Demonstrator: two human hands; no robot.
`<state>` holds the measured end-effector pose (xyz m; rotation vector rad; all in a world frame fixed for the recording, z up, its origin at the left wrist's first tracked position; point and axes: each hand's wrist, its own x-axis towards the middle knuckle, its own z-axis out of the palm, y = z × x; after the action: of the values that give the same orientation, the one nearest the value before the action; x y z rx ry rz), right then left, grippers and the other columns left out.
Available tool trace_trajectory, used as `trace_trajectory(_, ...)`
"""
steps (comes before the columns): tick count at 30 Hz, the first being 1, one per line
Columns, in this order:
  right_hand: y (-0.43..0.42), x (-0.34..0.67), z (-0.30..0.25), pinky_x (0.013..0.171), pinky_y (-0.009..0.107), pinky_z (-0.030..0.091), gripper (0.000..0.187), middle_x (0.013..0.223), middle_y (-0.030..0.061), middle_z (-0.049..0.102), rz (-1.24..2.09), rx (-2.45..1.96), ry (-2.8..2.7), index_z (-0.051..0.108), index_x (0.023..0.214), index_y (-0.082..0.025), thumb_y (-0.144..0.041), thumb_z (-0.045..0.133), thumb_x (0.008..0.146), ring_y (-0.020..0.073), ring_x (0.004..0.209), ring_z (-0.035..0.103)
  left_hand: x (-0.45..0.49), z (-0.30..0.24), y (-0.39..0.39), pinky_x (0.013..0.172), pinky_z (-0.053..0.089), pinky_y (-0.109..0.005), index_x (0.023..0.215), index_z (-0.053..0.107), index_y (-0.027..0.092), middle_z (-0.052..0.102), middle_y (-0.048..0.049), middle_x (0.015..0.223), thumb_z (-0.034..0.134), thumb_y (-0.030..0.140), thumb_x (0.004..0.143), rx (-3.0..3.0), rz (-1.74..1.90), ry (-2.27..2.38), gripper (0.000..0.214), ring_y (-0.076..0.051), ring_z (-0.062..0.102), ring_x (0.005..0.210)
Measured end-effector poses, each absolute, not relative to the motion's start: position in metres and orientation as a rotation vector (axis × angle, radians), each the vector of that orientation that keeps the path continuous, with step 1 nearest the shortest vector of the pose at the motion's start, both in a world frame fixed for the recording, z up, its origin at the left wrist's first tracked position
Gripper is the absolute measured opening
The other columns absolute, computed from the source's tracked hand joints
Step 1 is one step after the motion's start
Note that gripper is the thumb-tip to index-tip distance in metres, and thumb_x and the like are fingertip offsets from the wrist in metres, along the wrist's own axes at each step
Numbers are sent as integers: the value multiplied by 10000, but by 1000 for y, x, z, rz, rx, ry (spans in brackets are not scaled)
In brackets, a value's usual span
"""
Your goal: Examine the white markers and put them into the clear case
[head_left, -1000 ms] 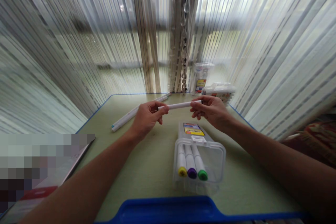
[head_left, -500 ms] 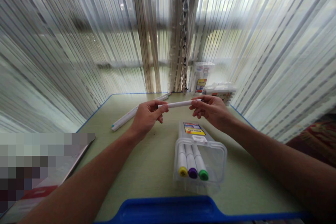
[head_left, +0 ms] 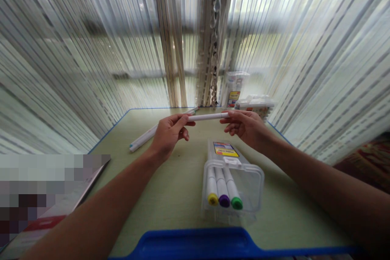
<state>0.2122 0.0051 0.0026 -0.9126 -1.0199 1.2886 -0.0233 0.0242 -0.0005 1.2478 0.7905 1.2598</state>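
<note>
A white marker (head_left: pixel 209 117) is held level above the table, stretched between both hands. My left hand (head_left: pixel 170 132) pinches its left end between thumb and fingers. At its other end, my right hand (head_left: pixel 245 128) grips it the same way, so both tips are covered by fingers. Below the hands lies an open clear plastic case (head_left: pixel 258 187) with a label. Inside are a yellow-ended marker (head_left: pixel 212 189), a purple-ended marker (head_left: pixel 223 189) and a green-ended marker (head_left: pixel 233 189), side by side. Behind my left hand, white markers (head_left: pixel 143 138) rest slantwise on the table, partly hidden.
The pale green table (head_left: pixel 164 203) has a blue rim with a blue tray (head_left: pixel 195 243) at the near edge. Toward the back right stand an upright clear case (head_left: pixel 234 89) and a lower clear box (head_left: pixel 257 103). String curtains (head_left: pixel 122 48) hang around the table. A blurred-out flat item lies at left.
Both hands have shifted the marker slightly upward, and my right hand's fingers now sit at its end a little to the left. The case and its markers stay in place.
</note>
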Motion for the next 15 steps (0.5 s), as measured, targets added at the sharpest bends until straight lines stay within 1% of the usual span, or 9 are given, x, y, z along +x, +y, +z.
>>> trace_trajectory(2, 5, 212, 4, 420, 174, 505, 115, 757, 110, 780, 1296, -911, -1007, 757, 887, -109, -187, 688, 839, 129, 502, 690, -23, 0, 24, 458, 483, -228, 1004, 737, 71, 743, -88, 824, 692, 254, 857, 1219, 1261, 774, 239, -53, 506, 436)
trace_trajectory(6, 5, 212, 5, 433, 179, 513, 175, 782, 122, 784, 1317, -906, -976, 753, 923, -92, -139, 588, 887, 130, 512, 694, -22, 1, 24, 456, 477, -234, 1013, 733, 64, 747, -100, 823, 636, 216, 889, 1166, 1253, 742, 219, -62, 505, 440)
trace_trajectory(10, 5, 214, 6, 443, 192, 518, 191, 801, 117, 789, 1338, -910, -948, 751, 931, -110, -143, 567, 894, 135, 524, 692, -23, 3, 23, 459, 470, -238, 1009, 729, 61, 750, -106, 814, 598, 201, 905, 1114, 1248, 732, 219, -70, 508, 444)
trace_trajectory(15, 6, 214, 5, 443, 212, 522, 199, 816, 110, 790, 1333, -936, -944, 745, 932, -130, -155, 550, 898, 147, 536, 693, -23, 4, 24, 461, 472, -245, 1010, 726, 67, 752, -103, 815, 603, 218, 904, 1121, 1251, 743, 222, -70, 503, 439)
